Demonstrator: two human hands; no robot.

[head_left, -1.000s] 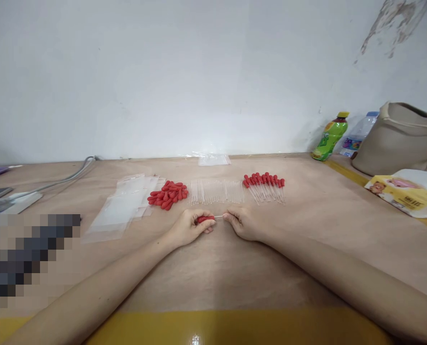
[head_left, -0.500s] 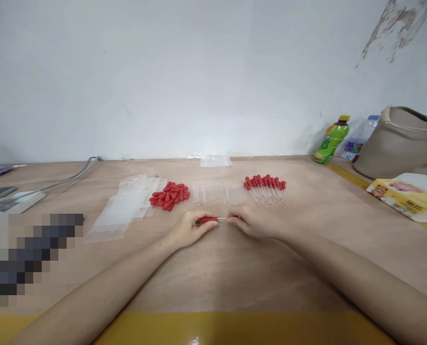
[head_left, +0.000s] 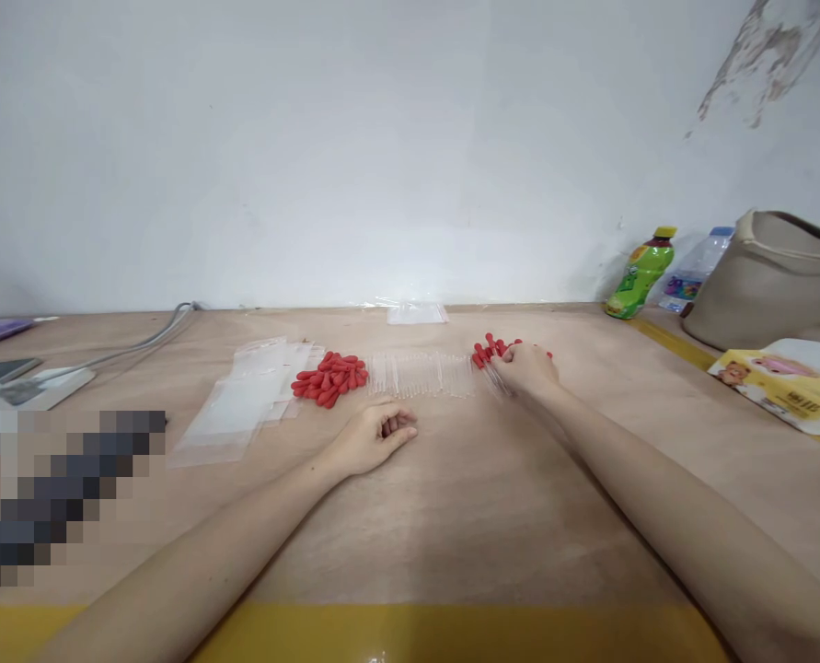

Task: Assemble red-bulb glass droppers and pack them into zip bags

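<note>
Red-bulbed droppers [head_left: 487, 351] centre-right of frame under right hand [head_left: 530, 368], grip cannot tell; left hand [head_left: 375, 435] loosely curled on table [head_left: 451, 516].

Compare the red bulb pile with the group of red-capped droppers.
The bulb pile is a loose heap of bare bulbs; the droppers carry clear tubes. The bulb pile lies untouched; the right hand covers part of the droppers. Both have red bulbs, on the table.

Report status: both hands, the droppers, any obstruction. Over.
Left hand on table, loosely curled, nothing visible in it. Right hand atop red-capped droppers, grip hidden. Loose red bulbs and glass tubes lie beyond left hand; nothing blocking.
</note>
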